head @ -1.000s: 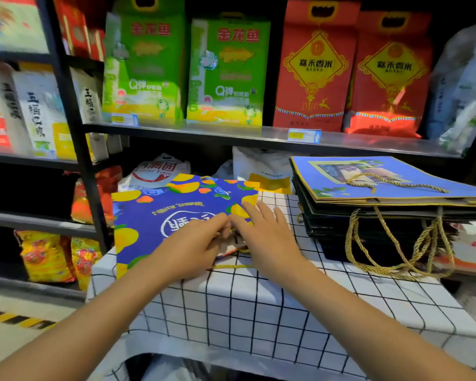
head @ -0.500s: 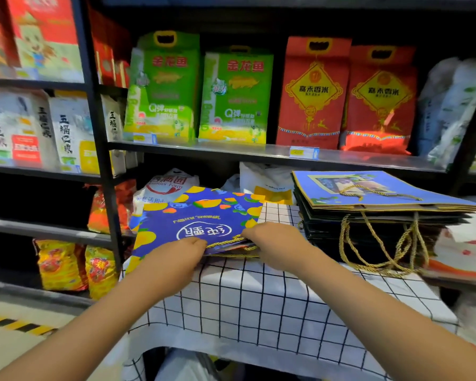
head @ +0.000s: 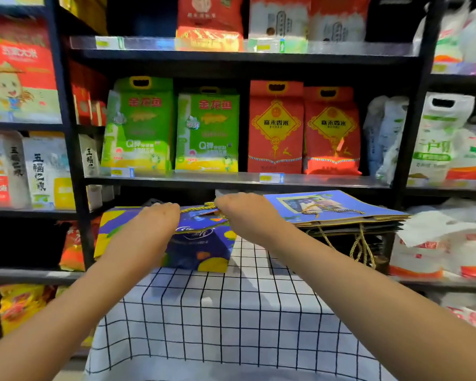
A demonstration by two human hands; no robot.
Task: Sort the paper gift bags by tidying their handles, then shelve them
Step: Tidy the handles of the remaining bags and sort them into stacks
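Observation:
A flat blue gift bag [head: 201,248] printed with yellow and orange fruit is lifted above the checked tablecloth [head: 217,312], its top edge raised and its body hanging down. My left hand [head: 157,221] grips the top edge on the left. My right hand [head: 242,213] grips the top edge on the right, beside the gold rope handle [head: 204,207] bunched between the two hands. To the right lies a stack of flat blue gift bags [head: 341,213] with gold rope handles [head: 363,248] hanging down its front.
A black shelf unit [head: 231,180] stands right behind the table, holding green rice packs [head: 173,127] and red rice packs [head: 302,127]. A black upright post [head: 74,188] runs down at left. White sacks [head: 445,243] crowd the right side.
The fruit-print bag lay flat on the table a second ago. Both hands closed on its handle end and raised it, so it now hangs upright. The view has tilted upward.

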